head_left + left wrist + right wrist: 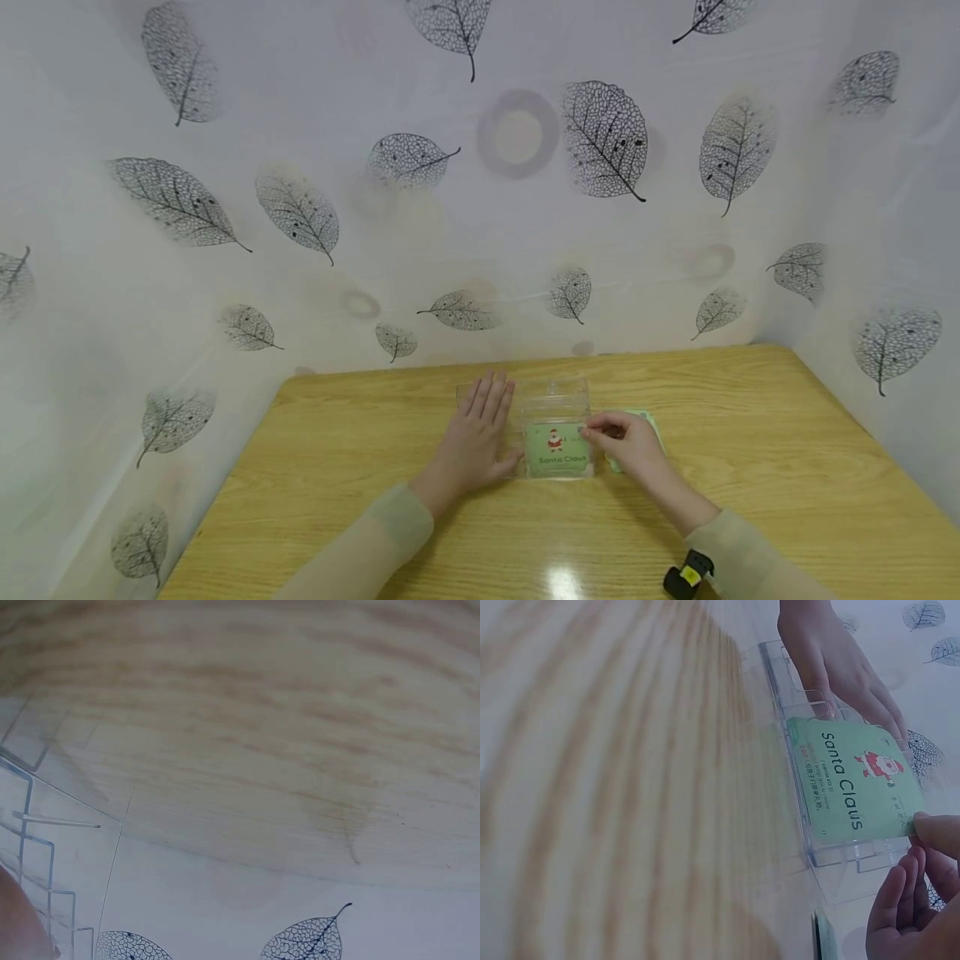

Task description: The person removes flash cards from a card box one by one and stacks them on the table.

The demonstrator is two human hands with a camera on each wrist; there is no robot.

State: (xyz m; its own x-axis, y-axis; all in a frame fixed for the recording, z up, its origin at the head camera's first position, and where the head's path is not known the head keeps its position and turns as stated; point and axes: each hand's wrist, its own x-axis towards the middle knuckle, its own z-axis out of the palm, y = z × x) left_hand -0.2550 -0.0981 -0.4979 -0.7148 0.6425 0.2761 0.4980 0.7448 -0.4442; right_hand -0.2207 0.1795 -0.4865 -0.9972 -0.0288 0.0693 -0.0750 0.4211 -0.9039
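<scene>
A green card printed "Santa Claus" (558, 457) lies over the right compartment of a clear plastic box (555, 405). Thumb and fingers of my right hand (633, 447) pinch the card's upper right corner; the right wrist view shows this pinch on the card (847, 784) closely. My left hand (474, 437) rests with straight fingers on the left part of the box, its thumb beside the card. In the left wrist view only the box's clear stepped edges (52, 862) and a bit of a finger (19, 922) show.
More green cards (651, 425) lie on the wooden table (337, 467) just right of the box, partly behind my right hand. A leaf-patterned white curtain (480, 225) stands behind the table and at both sides. A black device (688, 575) is at my right sleeve.
</scene>
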